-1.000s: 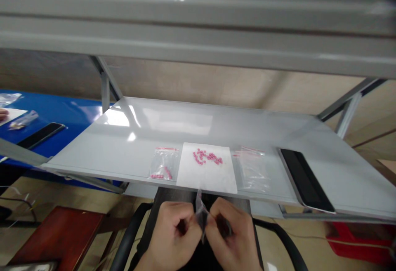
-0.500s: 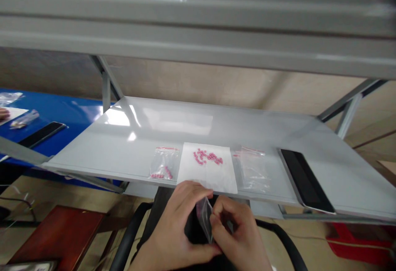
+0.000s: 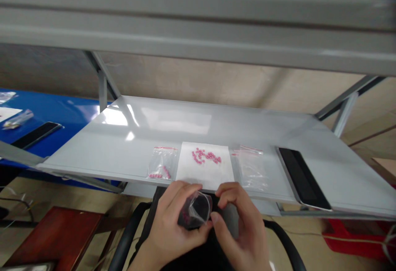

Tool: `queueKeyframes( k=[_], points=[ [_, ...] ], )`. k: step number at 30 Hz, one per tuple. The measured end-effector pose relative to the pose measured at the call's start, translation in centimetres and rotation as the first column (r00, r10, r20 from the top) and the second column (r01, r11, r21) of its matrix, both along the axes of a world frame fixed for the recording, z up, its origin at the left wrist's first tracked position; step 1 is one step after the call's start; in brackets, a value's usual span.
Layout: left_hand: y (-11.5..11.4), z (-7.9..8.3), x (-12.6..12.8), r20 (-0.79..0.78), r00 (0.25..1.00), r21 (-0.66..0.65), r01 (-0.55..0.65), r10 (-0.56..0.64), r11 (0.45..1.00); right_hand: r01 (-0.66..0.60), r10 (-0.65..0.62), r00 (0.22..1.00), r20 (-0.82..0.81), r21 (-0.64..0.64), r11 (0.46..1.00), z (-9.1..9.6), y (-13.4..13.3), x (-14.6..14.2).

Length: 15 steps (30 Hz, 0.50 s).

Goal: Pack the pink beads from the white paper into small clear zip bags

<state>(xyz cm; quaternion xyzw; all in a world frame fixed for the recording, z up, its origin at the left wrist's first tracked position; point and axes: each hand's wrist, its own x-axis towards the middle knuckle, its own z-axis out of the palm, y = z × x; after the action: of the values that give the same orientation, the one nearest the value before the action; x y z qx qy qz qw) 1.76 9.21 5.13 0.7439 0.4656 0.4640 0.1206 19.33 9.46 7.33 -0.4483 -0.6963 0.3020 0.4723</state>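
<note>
My left hand [image 3: 171, 217] grips a clear zip-lock bag [image 3: 198, 208] between thumb and fingers, just off the shelf's front edge. The bag's mouth gapes towards me, and something pinkish shows faintly inside. My right hand [image 3: 239, 223] is beside the mouth with thumb and fingers apart, holding nothing I can see; whether the thumb tip touches the bag's edge is unclear. Beyond my hands lies a white paper sheet [image 3: 204, 176] with several pink beads [image 3: 210, 156] on it. Left of the paper, another zip-lock bag [image 3: 162, 159] contains pink beads.
Flat clear bags [image 3: 251, 168] with red strips lie right of the paper on the grey shelf [image 3: 173, 126]. Farther right is a dark phone or tablet [image 3: 305, 178]. A blue table [image 3: 77, 116] stands left, and a grey beam [image 3: 198, 36] crosses overhead.
The bag's mouth has spread from a narrow slit to a wide opening. My right hand has drawn back to the right and its fingers have come apart.
</note>
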Motion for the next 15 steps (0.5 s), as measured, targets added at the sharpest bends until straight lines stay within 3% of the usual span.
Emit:
queueKeyframes(
  k=[2, 5, 9, 15],
  points=[
    [0.1, -0.1, 0.0, -0.007, 1.000, 0.002, -0.028, 0.028, 1.000, 0.027, -0.040, 0.995, 0.093, 0.135, 0.990, -0.1, -0.3, -0.5],
    [0.2, -0.4, 0.1, -0.054, 0.996, 0.058, -0.068, 0.071, 0.996, 0.009, -0.046, 0.977, 0.210, 0.172, 0.985, -0.8, -0.3, -1.5],
    [0.4, -0.9, 0.3, -0.099, 0.992, 0.097, -0.067, 0.077, 0.993, -0.055, 0.026, 0.966, 0.256, 0.107, 0.993, -1.8, -0.1, -1.8],
    [0.6, -0.8, 0.6, -0.037, 0.998, -0.028, -0.043, 0.042, 0.999, -0.126, 0.135, 0.984, 0.117, -0.084, 0.988, -1.3, 0.0, -1.1]
  ],
)
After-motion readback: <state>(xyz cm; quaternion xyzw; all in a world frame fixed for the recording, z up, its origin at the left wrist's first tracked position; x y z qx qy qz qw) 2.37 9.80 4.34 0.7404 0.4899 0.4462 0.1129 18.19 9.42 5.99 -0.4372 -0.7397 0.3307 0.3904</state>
